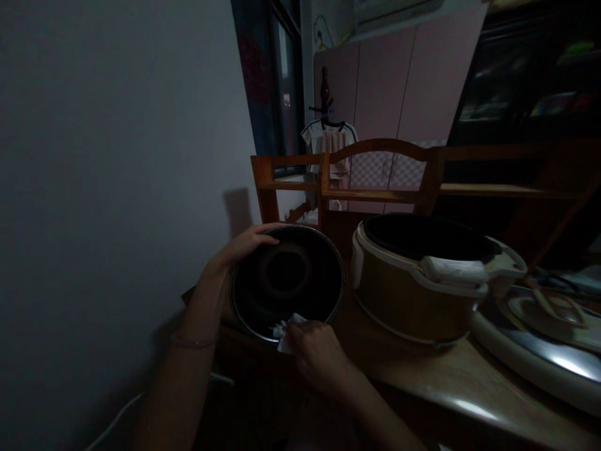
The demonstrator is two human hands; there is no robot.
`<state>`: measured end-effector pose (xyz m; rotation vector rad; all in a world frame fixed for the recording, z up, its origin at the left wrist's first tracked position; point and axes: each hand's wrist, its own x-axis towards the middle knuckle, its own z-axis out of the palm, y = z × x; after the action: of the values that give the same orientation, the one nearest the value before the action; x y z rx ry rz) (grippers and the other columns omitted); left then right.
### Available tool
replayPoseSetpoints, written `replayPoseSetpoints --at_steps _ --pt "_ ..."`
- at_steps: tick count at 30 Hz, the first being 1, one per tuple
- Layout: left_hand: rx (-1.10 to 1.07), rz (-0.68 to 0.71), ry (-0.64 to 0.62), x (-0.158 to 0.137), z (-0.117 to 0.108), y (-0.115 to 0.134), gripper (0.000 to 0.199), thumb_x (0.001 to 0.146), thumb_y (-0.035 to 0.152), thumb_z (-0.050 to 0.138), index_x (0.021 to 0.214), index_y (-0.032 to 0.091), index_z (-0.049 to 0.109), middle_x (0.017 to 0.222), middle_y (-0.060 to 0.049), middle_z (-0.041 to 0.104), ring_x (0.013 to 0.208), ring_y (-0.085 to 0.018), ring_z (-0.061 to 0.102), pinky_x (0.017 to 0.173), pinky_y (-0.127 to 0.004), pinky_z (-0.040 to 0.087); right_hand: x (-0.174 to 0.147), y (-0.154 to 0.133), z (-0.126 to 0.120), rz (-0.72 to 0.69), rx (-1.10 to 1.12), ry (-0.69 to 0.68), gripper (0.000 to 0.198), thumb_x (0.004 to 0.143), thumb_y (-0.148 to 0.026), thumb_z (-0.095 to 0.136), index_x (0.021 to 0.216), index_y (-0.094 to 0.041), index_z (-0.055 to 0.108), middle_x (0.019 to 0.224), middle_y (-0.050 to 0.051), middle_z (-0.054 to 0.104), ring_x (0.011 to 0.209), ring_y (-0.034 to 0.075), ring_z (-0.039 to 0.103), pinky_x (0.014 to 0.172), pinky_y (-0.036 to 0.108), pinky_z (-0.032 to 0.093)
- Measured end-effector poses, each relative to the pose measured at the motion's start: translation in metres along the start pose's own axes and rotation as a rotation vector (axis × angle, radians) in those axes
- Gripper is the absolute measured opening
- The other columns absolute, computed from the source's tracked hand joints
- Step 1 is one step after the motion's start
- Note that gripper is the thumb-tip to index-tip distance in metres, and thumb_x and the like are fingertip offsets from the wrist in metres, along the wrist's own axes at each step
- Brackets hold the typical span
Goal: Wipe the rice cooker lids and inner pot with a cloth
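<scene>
A round dark inner pot point(323, 269) is tilted so that its mouth faces me, near the left end of the table. My left hand point(251, 244) grips its upper left rim, thumb over the inside edge and fingers behind. A crumpled white tissue point(285, 335) is pinched in my right hand point(312, 344), pressed against the pot's lower rim. Right of the pot stands the body of a rice cooker point(408, 300), without a lid on it and dark inside. Its outer wall is brownish with pale trim.
A shiny round lid point(539, 351) lies at the right on the wooden table point(422, 369). Behind rises a wooden shelf frame point(380, 147). A white wall point(117, 156) is close on the left, with a white cable point(115, 419) below.
</scene>
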<state>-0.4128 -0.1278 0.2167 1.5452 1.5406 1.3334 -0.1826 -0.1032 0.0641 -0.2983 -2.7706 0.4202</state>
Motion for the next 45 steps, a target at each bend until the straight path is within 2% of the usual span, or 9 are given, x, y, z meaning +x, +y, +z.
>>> replayPoseSetpoints --at_steps 3,6,9,13,18,24,28,34,45 --pt "0.013 0.003 0.006 0.002 0.002 0.000 0.051 0.073 0.017 0.064 0.123 0.023 0.064 0.122 -0.004 0.067 0.111 -0.026 0.061 0.105 -0.042 0.041 0.006 -0.010 0.006 0.025 0.091 -0.001 0.029 0.085 -0.015 0.046 0.110 -0.021 0.059 0.096 0.006 0.071 0.086 0.020 0.066 0.069 0.026 0.038" --pt "0.029 0.014 0.010 0.002 0.001 -0.002 0.051 0.073 0.018 0.064 0.123 0.023 0.064 0.125 -0.004 0.066 0.115 -0.027 0.059 0.105 -0.043 0.040 0.017 -0.025 0.016 0.058 0.204 0.075 0.027 0.096 -0.025 0.038 0.112 -0.024 0.059 0.093 0.005 0.072 0.084 0.020 0.068 0.064 0.026 0.038" --pt "0.057 0.040 0.027 0.001 -0.001 -0.004 0.051 0.073 0.020 0.064 0.124 0.023 0.063 0.130 -0.004 0.063 0.118 -0.027 0.057 0.107 -0.043 0.038 0.033 -0.044 0.026 0.089 0.312 0.157 0.032 0.099 -0.031 0.033 0.120 -0.025 0.057 0.092 0.005 0.073 0.083 0.022 0.069 0.063 0.026 0.040" --pt "0.103 0.046 0.029 -0.001 0.001 -0.003 0.051 0.073 0.022 0.064 0.124 0.023 0.063 0.130 -0.004 0.062 0.118 -0.028 0.057 0.108 -0.045 0.038 0.057 -0.067 0.033 0.122 0.477 0.250 0.041 0.101 -0.032 0.027 0.136 -0.025 0.047 0.100 0.007 0.072 0.085 0.021 0.069 0.070 0.026 0.046" --pt "0.091 0.018 -0.008 -0.002 0.007 0.005 0.050 0.074 0.021 0.063 0.124 0.026 0.063 0.126 -0.003 0.065 0.120 -0.028 0.056 0.108 -0.043 0.038 0.070 -0.077 0.031 0.053 0.605 0.326 0.045 0.102 -0.031 0.028 0.146 -0.024 0.034 0.113 0.008 0.068 0.093 0.020 0.067 0.078 0.029 0.050" --pt "0.098 0.030 0.045 -0.003 0.001 0.000 0.053 0.073 0.023 0.065 0.126 0.022 0.062 0.129 -0.005 0.064 0.121 -0.029 0.055 0.109 -0.045 0.036 0.059 -0.068 0.034 -0.009 0.623 0.318 0.041 0.102 -0.028 0.030 0.141 -0.024 0.040 0.122 0.005 0.065 0.105 0.017 0.064 0.085 0.026 0.048" --pt "0.076 0.024 0.097 -0.004 -0.007 -0.006 0.053 0.071 0.022 0.067 0.124 0.022 0.063 0.127 -0.005 0.065 0.121 -0.029 0.055 0.108 -0.045 0.038 0.055 -0.064 0.038 0.003 0.570 0.294 0.040 0.100 -0.026 0.033 0.139 -0.024 0.042 0.122 0.006 0.065 0.103 0.018 0.066 0.083 0.025 0.048" --pt "0.024 0.004 0.067 -0.007 -0.006 -0.005 0.055 0.073 0.022 0.067 0.127 0.022 0.060 0.127 -0.007 0.065 0.115 -0.028 0.060 0.104 -0.044 0.043 0.042 -0.059 0.039 -0.004 0.463 0.271 0.043 0.096 -0.020 0.040 0.138 -0.025 0.043 0.118 0.005 0.067 0.100 0.019 0.066 0.083 0.027 0.049" --pt "-0.069 -0.021 -0.006 -0.007 -0.002 -0.001 0.053 0.074 0.021 0.068 0.126 0.021 0.062 0.128 -0.008 0.064 0.113 -0.027 0.061 0.106 -0.044 0.041 0.025 -0.057 0.046 -0.030 0.383 0.319 0.049 0.090 -0.015 0.046 0.138 -0.019 0.044 0.137 0.008 0.055 0.122 0.018 0.054 0.105 0.033 0.040"
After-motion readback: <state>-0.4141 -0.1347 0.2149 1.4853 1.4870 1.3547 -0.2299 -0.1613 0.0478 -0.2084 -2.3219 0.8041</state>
